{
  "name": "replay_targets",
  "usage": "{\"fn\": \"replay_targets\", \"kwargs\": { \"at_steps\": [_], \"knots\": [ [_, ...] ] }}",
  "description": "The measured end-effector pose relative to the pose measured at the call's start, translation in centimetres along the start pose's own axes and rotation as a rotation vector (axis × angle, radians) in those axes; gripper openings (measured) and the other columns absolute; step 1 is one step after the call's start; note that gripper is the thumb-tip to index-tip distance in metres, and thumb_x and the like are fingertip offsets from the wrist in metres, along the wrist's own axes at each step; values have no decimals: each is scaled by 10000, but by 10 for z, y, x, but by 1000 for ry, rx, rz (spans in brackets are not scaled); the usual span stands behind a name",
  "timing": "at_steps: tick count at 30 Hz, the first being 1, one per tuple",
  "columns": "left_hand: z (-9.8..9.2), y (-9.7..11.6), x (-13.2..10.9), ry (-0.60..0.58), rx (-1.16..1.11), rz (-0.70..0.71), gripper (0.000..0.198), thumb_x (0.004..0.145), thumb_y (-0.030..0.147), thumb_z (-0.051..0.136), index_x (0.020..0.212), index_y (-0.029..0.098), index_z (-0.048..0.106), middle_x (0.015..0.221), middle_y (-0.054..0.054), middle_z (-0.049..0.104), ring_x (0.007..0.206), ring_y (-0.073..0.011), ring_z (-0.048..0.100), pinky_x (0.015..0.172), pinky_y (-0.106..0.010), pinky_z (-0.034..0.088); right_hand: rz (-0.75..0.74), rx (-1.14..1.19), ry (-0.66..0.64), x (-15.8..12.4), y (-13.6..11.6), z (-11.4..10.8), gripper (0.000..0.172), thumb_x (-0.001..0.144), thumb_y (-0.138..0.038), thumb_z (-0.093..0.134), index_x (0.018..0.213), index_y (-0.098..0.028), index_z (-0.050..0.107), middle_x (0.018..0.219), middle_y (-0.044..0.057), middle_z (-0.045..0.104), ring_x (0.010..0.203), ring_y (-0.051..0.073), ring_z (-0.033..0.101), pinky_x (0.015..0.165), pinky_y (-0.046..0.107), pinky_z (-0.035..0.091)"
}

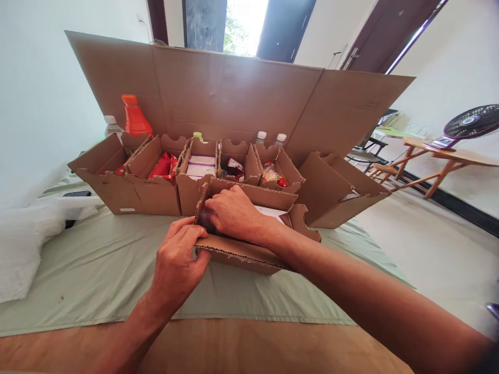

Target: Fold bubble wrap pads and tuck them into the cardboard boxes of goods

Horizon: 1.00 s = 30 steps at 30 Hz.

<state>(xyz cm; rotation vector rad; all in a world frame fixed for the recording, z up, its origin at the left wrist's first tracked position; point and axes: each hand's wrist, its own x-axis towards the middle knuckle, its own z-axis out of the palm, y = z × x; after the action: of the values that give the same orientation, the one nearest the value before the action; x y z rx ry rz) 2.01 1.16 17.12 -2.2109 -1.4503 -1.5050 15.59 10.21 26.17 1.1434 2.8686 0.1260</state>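
Observation:
A small open cardboard box (241, 262) stands in front of me on the green cloth. My left hand (177, 257) is closed on its left front corner, fingers over the edge and thumb against the outer face. My right hand (236, 210) reaches down inside the box at its left end, fingers curled by a dark item (208, 221). The fingertips are hidden, so what they hold is unclear. To the right of that hand, a white item with a brown patch (275, 213) lies in the box.
Behind stands a row of cardboard bins with red packets (161, 166), white packs (200, 167) and a snack bag (273, 174). Several bottles, one orange (134, 119), stand behind them against a tall cardboard panel (234, 93). Bubble wrap (23, 249) lies left; another bin (331, 195) stands right.

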Motion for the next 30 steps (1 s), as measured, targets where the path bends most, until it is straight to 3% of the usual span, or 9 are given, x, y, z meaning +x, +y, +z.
{"fn": "replay_targets", "kwargs": {
  "at_steps": [3, 6, 8, 11, 12, 14, 19, 24, 30],
  "knots": [
    [-2, 2, -3, 7, -1, 8, 245, 816, -4, 575, 976, 175, 629, 925, -48, 705, 1048, -236, 617, 928, -367, 519, -10, 118, 108, -16, 8, -11, 247, 933, -223, 564, 1090, -137, 733, 1136, 118, 758, 1058, 295, 684, 871, 418, 418],
    [-6, 2, -11, 129, -2, -21, 378, 862, 63, 617, 1224, 164, 582, 1144, -97, 658, 1124, -231, 606, 1003, -390, 495, 48, 295, 394, -67, 24, -19, 270, 930, -291, 615, 1159, -194, 721, 1269, 79, 718, 1175, 284, 649, 1010, 456, 431],
    [-7, -2, -18, 185, -28, -125, 511, 870, 139, 657, 1360, 178, 515, 1259, -120, 611, 1172, -244, 592, 1037, -420, 479, 204, 400, 672, -116, 35, -10, 206, 937, -329, 622, 1097, -264, 734, 1302, 38, 699, 1219, 268, 628, 1063, 467, 427],
    [-3, -11, -23, 45, -239, -421, 605, 891, 288, 671, 1455, 233, 459, 1416, -120, 548, 1232, -274, 573, 1062, -466, 466, 607, 523, 1013, -183, 45, 32, 197, 935, -371, 630, 1099, -300, 714, 1324, 31, 679, 1233, 272, 613, 1066, 484, 434],
    [1, -14, -23, -22, -351, -514, 647, 895, 339, 669, 1487, 247, 426, 1474, -120, 513, 1265, -286, 559, 1073, -478, 459, 700, 589, 1039, -197, 46, 51, 232, 934, -402, 625, 1128, -299, 701, 1312, 44, 683, 1224, 280, 616, 1045, 488, 448],
    [11, -17, -21, -120, -581, -629, 723, 898, 420, 665, 1533, 253, 364, 1539, -121, 465, 1332, -305, 519, 1103, -486, 436, 753, 765, 861, -210, 42, 90, 437, 897, -478, 656, 1289, -287, 631, 1275, 82, 696, 1111, 285, 662, 944, 467, 515],
    [36, -14, -26, -148, -781, -672, 638, 926, 519, 616, 1471, 223, 469, 1456, -102, 566, 1361, -306, 496, 1151, -444, 384, 621, 1096, 687, -178, 15, 143, 545, 938, -567, 560, 1370, -235, 553, 1364, 117, 642, 1148, 289, 638, 938, 425, 529],
    [18, 11, -38, -34, -618, -706, 568, 960, 519, 573, 1443, 226, 515, 1389, -81, 621, 1316, -293, 536, 1119, -411, 419, 555, 1101, 797, -164, -4, 116, 498, 1001, -504, 480, 1419, -235, 513, 1398, 91, 615, 1251, 273, 568, 1024, 398, 474],
    [-27, 61, 2, 248, -525, -406, 444, 985, 412, 572, 1402, 259, 568, 1375, -35, 639, 1422, -261, 450, 1182, -367, 378, 483, 875, 1025, -178, -4, 53, 390, 991, -515, 510, 1228, -229, 631, 1220, 87, 689, 1142, 280, 610, 988, 401, 472]
  ]
}}
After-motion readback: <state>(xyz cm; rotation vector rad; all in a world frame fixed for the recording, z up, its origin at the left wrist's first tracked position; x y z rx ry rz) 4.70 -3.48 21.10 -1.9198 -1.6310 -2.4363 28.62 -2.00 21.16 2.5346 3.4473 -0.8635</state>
